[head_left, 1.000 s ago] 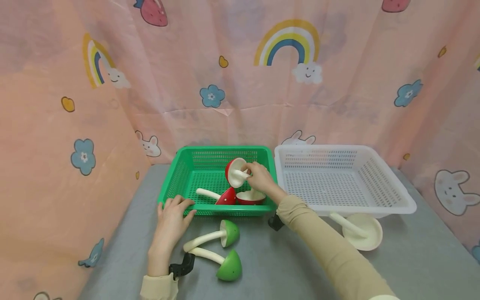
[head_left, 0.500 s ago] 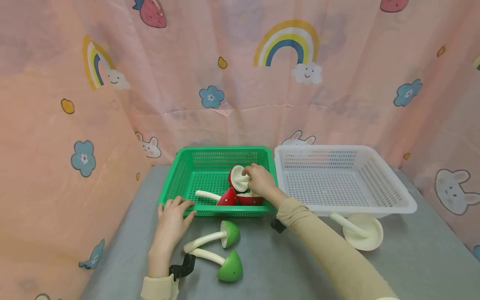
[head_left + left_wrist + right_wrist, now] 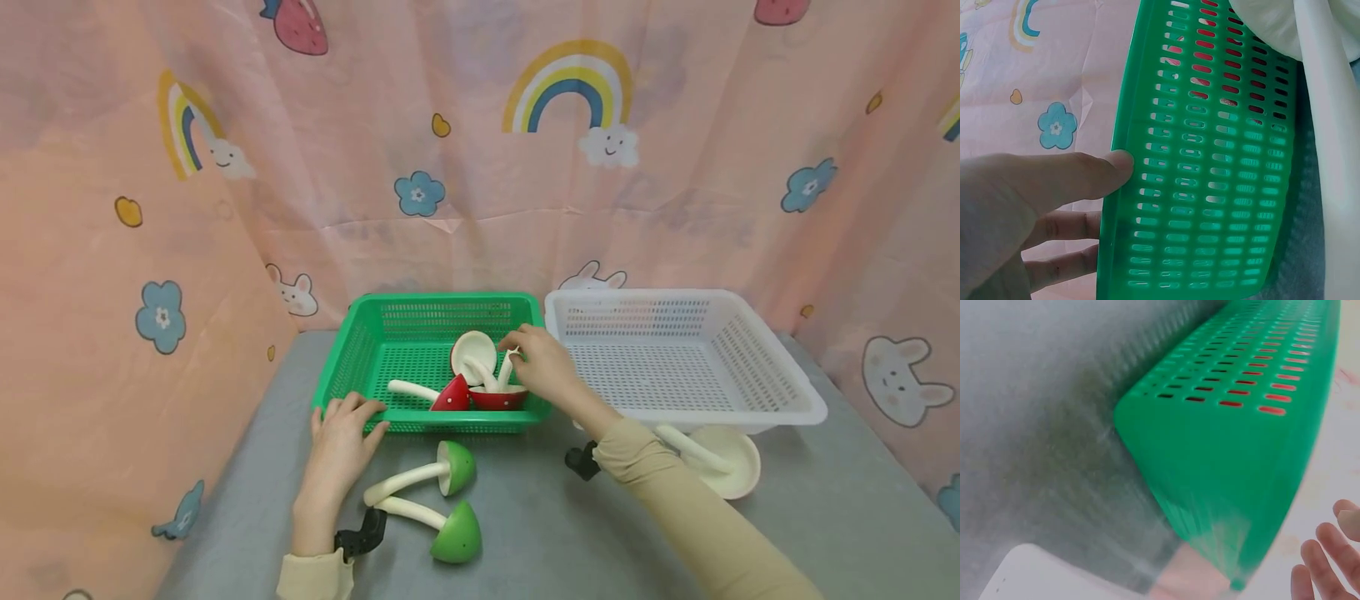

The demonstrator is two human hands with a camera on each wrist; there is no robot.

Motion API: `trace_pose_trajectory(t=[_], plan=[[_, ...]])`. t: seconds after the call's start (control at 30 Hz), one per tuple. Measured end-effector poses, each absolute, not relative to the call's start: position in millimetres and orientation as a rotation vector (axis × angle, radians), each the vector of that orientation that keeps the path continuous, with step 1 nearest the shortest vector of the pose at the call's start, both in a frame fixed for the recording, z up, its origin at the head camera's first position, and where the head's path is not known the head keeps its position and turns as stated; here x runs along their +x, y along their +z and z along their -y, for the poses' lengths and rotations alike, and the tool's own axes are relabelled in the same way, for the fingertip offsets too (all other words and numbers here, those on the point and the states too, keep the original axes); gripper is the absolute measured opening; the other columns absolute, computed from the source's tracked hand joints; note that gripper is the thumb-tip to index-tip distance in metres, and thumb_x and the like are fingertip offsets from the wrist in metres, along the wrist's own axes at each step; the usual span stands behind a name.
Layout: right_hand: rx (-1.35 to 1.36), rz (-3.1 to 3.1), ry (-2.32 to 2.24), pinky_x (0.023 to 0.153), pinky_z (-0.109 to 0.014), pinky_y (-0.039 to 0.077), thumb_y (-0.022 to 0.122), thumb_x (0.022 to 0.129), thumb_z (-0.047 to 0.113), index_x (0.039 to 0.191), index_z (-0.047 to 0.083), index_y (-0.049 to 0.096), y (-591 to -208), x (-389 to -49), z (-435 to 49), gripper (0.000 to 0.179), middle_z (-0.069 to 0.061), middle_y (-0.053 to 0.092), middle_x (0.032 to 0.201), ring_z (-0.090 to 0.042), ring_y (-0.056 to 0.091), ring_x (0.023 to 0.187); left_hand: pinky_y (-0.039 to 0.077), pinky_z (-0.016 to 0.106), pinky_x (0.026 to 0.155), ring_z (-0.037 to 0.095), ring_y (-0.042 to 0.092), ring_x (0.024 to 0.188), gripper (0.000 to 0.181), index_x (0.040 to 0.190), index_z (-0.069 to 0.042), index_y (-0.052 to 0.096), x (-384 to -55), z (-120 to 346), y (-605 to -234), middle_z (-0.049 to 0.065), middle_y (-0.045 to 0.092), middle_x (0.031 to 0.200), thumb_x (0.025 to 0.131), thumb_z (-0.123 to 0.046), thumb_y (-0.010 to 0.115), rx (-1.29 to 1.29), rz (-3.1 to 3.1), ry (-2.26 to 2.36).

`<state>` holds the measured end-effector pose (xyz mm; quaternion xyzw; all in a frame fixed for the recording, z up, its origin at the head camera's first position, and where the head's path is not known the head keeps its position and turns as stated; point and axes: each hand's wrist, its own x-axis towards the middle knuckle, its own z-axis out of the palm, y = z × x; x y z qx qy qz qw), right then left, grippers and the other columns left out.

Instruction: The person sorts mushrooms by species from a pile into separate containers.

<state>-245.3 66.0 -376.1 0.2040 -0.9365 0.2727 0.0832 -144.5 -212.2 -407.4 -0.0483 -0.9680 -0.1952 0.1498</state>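
Note:
My left hand (image 3: 341, 446) grips the front rim of a green basket (image 3: 450, 417) near its left corner; in the left wrist view the thumb (image 3: 1088, 178) lies outside, with fingers behind the rim. Inside are red-capped toy mushrooms: one lies on its side (image 3: 452, 394), one rests cap-down (image 3: 498, 402), and another leans with its pale underside (image 3: 474, 350) showing. Over the basket's right side is my right hand (image 3: 543, 367), its fingertips beside an upright white stem (image 3: 506, 372). In the right wrist view its fingers (image 3: 1329, 547) look loosely spread, with nothing seen between them.
Two green-capped toy mushrooms (image 3: 457, 467) (image 3: 457, 533) lie on the grey table before the green basket. A white basket (image 3: 697, 419) stands right of it. A pale mushroom (image 3: 731, 462) lies cap-down in front, partly behind the right sleeve. A patterned curtain hangs behind.
My right hand has lowered a red mushroom into the green basket and let go of it, then shifted right. That mushroom now leans among the others. The left hand stays on the rim.

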Motion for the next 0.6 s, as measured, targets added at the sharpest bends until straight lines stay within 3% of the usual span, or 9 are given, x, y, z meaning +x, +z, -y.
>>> trace_pose_trajectory(t=[0.2,0.6], plan=[[0.569,2.733,0.898,0.075,-0.038,0.053,0.06,0.09,0.004,0.106,0.009,0.071,-372,-228,-88,0.02,-0.007,0.067,0.105,-0.025,0.062,0.096,0.021,0.074,0.105,0.037,0.051,0.11,0.022,0.107,-0.012,0.071,-144,212,-407,0.009,0.062,0.105,0.086,-0.019,0.072,-0.146,2.784,-0.558],[0.468,2.634,1.092,0.084,-0.043,0.053,0.06,0.091,0.005,0.111,0.009,0.069,-368,-191,-120,0.022,-0.007,0.067,0.107,-0.022,0.062,0.097,0.022,0.074,0.104,0.037,0.051,0.108,0.024,0.108,-0.01,0.071,-144,212,-407,0.01,0.063,0.103,0.085,-0.018,0.073,-0.165,2.768,-0.55]])
